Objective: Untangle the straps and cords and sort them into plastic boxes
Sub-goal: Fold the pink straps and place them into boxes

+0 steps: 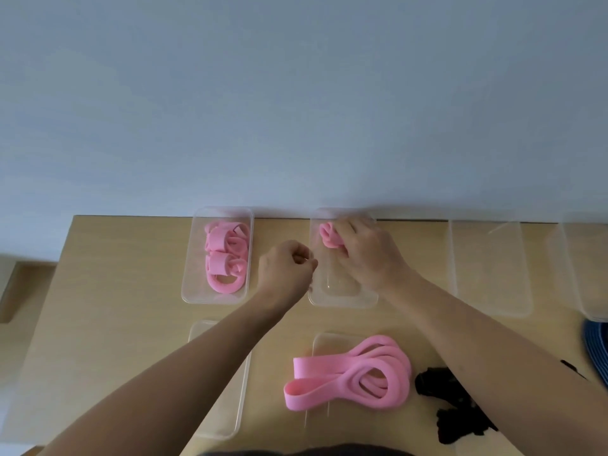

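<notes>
Rolled pink strap (327, 236): is sitting at the far end of the middle box (342, 296), inside its walls.
Right hand (365, 255): is gripping the roll from above, with its fingers curled round it. I am reading this as the placing step.
Left hand (284, 268): is hovering just left of the middle box, at its left rim, with its fingers curled in. I am unable to tell whether it is pinching the rim or holding nothing.
Pink rolls (225, 258): are lying packed in the left box (194, 284), just left of the middle box.
Long pink band (355, 373): is lying looped on a flat clear lid (320, 343), nearer me than the middle box, and is not yet sorted.
Black cords (450, 403): are lying heaped nearer me and to the right of the middle box, partly hidden by the right forearm.
Empty boxes (490, 268): are standing to the right of the middle box, along the same far edge of the table (115, 291).
Risk, unrolling: nothing is binding the roll, so I am expecting it to spring open on release and perhaps climb the wall.
Risk, sliding: the middle box is looking light, so a downward push could be skidding or tipping it if the left hand is not steadying it.
Risk, dragging: the right forearm is crossing above the band and cords, so a low withdrawal could be sweeping them off the lid.
</notes>
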